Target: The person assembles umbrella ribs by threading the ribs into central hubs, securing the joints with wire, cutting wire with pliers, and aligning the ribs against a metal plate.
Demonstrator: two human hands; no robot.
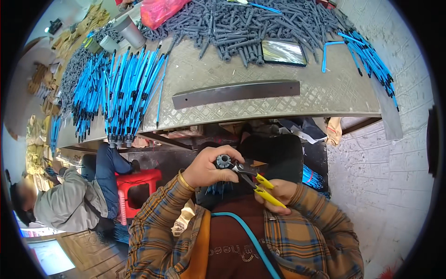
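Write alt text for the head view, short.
Seen from above, the person's left hand grips a dark grey round plastic part while the right hand works yellow-handled metal pliers against it. Beyond lies a grey metal workbench piled with blue plastic tubes and grey plastic tubes; another person sits at left beside a red plastic stool.

**Clearance around the hands and bench**

Left hand (pixel 210 168) and right hand (pixel 274 195) sit close together below the bench edge (pixel 260 115), with little room between them. Bench top: open strip around the flat metal bar (pixel 236 93). Blocked left by the blue rods (pixel 121 88), rear by the grey tube pile (pixel 241 25). Lower left: seated person (pixel 69 197) and red stool (pixel 137 183) obstruct.
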